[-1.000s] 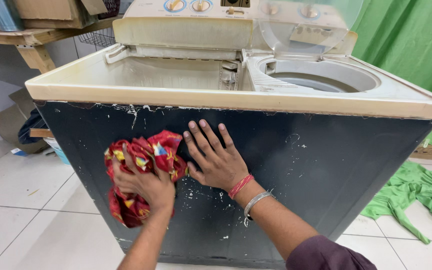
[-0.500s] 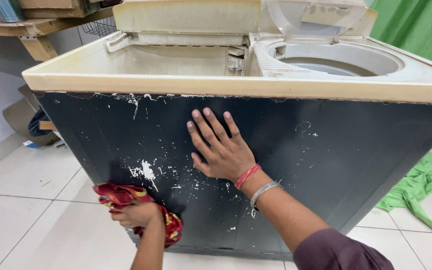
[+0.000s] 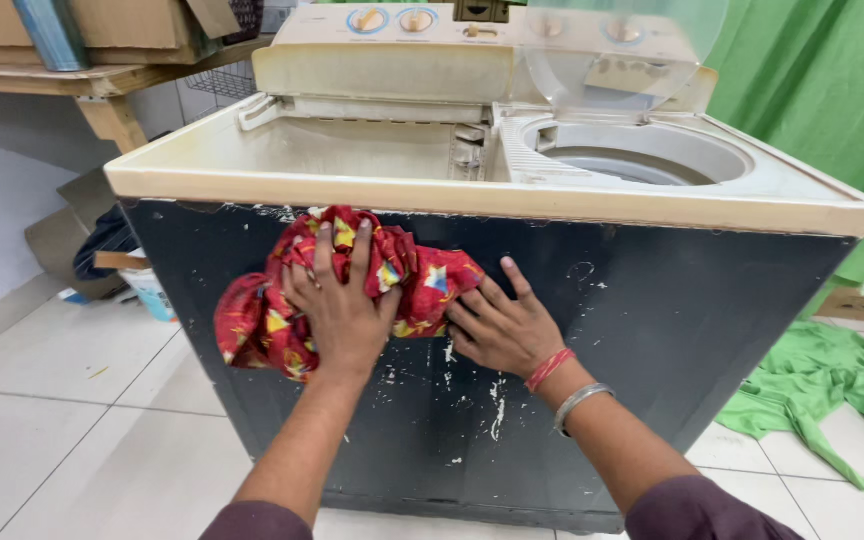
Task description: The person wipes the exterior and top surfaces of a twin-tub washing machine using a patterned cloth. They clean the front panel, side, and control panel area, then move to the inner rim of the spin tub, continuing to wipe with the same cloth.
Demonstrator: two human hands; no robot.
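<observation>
Up near the top edge of the washing machine's dark front panel (image 3: 652,330), I'm pressing the red cloth (image 3: 282,300) with my left hand (image 3: 344,310) clamped on it, right hand (image 3: 502,330) lying flat with fingers apart; white specks lower down are still showing.

A white tiled floor (image 3: 42,420) carries a twin-tub washing machine (image 3: 652,320) with a scratched dark front panel and a cream top. At three o'clock from it, green cloth (image 3: 822,385) lies crumpled on the tiles. At nine o'clock, a small pale bucket (image 3: 150,292) and flattened cardboard (image 3: 52,240) rest beneath a wooden shelf (image 3: 72,80).
</observation>
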